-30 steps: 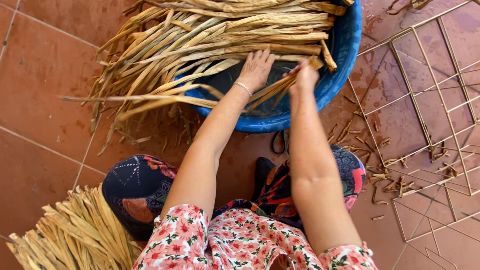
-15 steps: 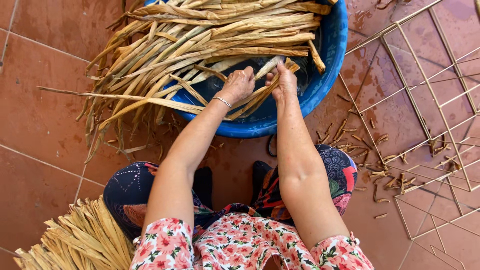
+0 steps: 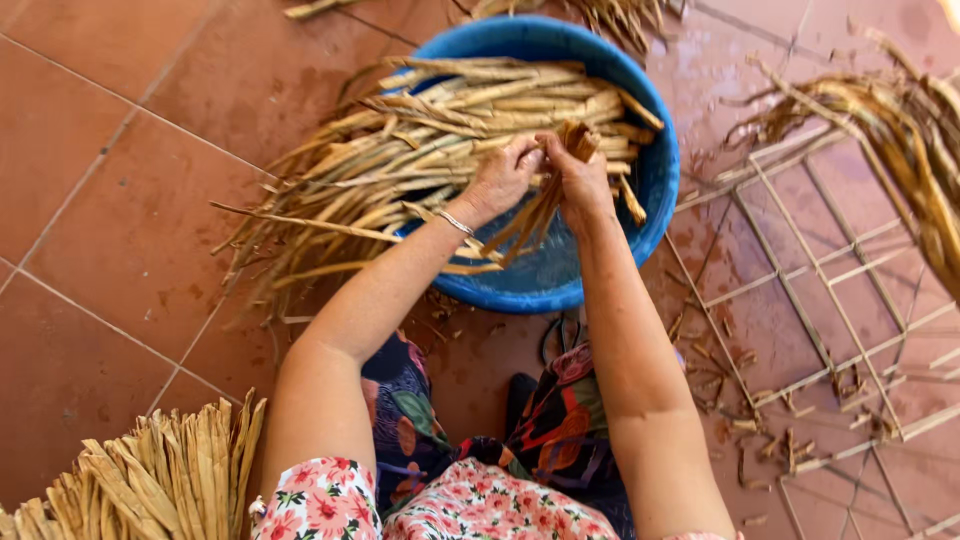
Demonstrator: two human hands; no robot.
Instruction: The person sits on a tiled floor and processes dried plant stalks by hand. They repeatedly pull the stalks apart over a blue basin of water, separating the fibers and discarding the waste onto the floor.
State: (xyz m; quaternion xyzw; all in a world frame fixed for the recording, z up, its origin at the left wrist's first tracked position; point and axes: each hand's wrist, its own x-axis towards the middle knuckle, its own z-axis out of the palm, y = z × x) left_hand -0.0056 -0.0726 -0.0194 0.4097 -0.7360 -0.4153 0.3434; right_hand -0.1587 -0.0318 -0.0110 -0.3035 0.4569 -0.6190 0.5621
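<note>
Hands, left hand (image 3: 503, 178) and right hand (image 3: 580, 180), gripped a strip bundle (image 3: 545, 205) over the blue basin (image 3: 655, 170) holding dried leaves (image 3: 440, 130).

The terracotta tiled floor (image 3: 120, 180) carries a blue basin (image 3: 655, 190) near its top edge, a wire grid (image 3: 820, 330) at right, and a dried-leaf bundle (image 3: 150, 480) in the bottom-left corner.

Bright, even daylight — soft shadows, sharp focus, slight blur at edges
</note>
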